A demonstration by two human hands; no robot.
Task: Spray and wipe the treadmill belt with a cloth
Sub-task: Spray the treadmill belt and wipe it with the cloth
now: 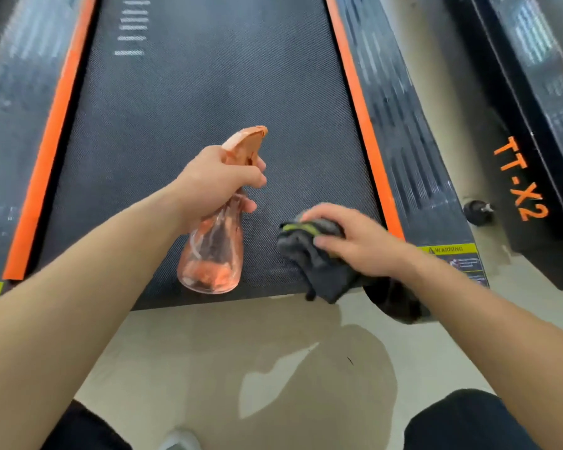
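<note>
L to R: I see an orange strip [49, 151] down the left side of the black treadmill belt [192, 92]. The left hand [218, 180] has its fingers curled tight round the neck of a see-through orange spray bottle [213, 251]. It holds the bottle over the near end of the belt, nozzle pointing away. Next is the dark grey cloth [316, 254] w/ a green edge. It's bunched on the belt's near right corner, w/ a bit hanging off the end. The right hand [355, 241] sits on top, fingers bent over the cloth, gripping it. Then the right orange strip [361, 125], a yellow warning sticker [449, 254] and a 2nd machine [520, 180] marked TT-X2. Pale floor [208, 352] below.
</note>
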